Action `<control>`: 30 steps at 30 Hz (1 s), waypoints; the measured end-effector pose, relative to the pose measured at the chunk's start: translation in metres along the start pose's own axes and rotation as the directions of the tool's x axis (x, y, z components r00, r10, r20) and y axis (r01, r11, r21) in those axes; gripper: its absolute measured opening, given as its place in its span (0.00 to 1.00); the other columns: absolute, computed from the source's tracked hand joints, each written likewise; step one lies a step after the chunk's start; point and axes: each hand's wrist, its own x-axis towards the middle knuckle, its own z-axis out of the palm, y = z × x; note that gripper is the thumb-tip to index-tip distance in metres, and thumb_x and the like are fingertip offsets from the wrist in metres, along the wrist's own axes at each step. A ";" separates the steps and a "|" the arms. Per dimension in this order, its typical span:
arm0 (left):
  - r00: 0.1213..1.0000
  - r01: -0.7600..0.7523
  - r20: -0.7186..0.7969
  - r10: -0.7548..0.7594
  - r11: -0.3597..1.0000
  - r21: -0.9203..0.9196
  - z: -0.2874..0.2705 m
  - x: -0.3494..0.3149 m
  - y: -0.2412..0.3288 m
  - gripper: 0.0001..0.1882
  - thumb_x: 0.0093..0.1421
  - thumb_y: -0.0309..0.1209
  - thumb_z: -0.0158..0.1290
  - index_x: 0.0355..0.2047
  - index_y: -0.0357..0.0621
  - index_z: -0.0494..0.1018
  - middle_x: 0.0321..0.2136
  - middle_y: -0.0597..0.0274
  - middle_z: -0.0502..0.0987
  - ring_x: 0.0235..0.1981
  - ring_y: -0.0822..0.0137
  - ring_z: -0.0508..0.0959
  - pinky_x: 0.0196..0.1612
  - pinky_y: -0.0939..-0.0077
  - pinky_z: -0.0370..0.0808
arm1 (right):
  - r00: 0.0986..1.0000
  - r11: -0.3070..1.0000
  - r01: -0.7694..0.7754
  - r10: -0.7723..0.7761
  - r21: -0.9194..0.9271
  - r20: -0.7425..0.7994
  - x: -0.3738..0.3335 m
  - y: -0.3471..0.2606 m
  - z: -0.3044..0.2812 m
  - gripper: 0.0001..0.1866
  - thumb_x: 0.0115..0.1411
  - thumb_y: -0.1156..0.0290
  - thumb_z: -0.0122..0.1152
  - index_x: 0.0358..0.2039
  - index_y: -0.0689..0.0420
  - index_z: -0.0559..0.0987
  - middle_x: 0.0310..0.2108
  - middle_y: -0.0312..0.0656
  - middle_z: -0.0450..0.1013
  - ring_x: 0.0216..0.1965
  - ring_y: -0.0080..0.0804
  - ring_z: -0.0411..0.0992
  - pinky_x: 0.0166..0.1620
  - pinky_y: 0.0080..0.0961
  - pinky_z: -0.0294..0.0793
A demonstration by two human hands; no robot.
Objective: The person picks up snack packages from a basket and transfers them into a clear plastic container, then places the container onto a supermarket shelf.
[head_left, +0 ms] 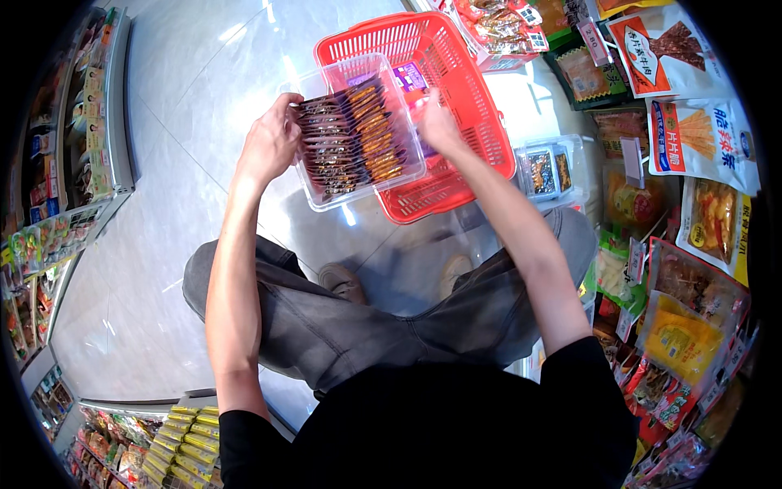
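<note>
A clear plastic bin (332, 200) is packed with upright rows of small snack packets, dark ones (327, 151) on the left and orange-brown ones (376, 134) on the right. Closed on the bin's left rim is my left hand (273, 140). My right hand (440, 124) is at its opposite rim, thumb up and fingers curled against the edge, partly out of sight. The bin overlaps the left part of a red shopping basket (481, 114). Inside the basket, a purple packet (410, 77) shows beside the bin.
Hanging snack bags (700, 138) and boxed goods (497, 28) line the right side. A clear tub (562, 167) with small packs stands right of the basket. Shelving (122, 106) runs along the left, with yellow packages (183, 440) at lower left. My knees flank the tiled floor (187, 187).
</note>
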 end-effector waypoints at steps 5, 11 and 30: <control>0.998 -0.031 0.046 0.034 0.997 -0.071 0.015 0.011 0.013 0.19 0.62 0.20 0.41 0.53 0.42 0.66 0.28 0.55 0.78 0.18 0.68 0.78 0.26 0.69 0.76 | 0.806 0.865 0.485 -0.386 0.129 -0.448 0.034 0.035 -0.092 0.35 0.59 0.80 0.55 0.62 0.59 0.49 0.41 0.62 0.76 0.43 0.51 0.78 0.47 0.42 0.76; 0.997 -0.073 0.023 0.073 0.997 0.010 0.014 0.008 0.025 0.18 0.60 0.21 0.42 0.51 0.38 0.69 0.32 0.46 0.79 0.29 0.53 0.82 0.37 0.60 0.77 | 0.841 0.684 0.538 -0.400 0.493 -0.363 -0.002 -0.015 -0.156 0.30 0.63 0.84 0.49 0.61 0.55 0.50 0.44 0.57 0.76 0.40 0.33 0.79 0.39 0.25 0.80; 0.997 -0.076 -0.001 0.076 0.997 -0.020 0.026 0.006 0.020 0.18 0.65 0.22 0.44 0.55 0.44 0.66 0.29 0.59 0.76 0.23 0.71 0.75 0.27 0.71 0.75 | 0.932 0.072 -0.191 -0.300 0.979 0.204 -0.070 -0.042 -0.160 0.17 0.64 0.78 0.54 0.53 0.72 0.71 0.50 0.55 0.73 0.52 0.38 0.74 0.56 0.27 0.76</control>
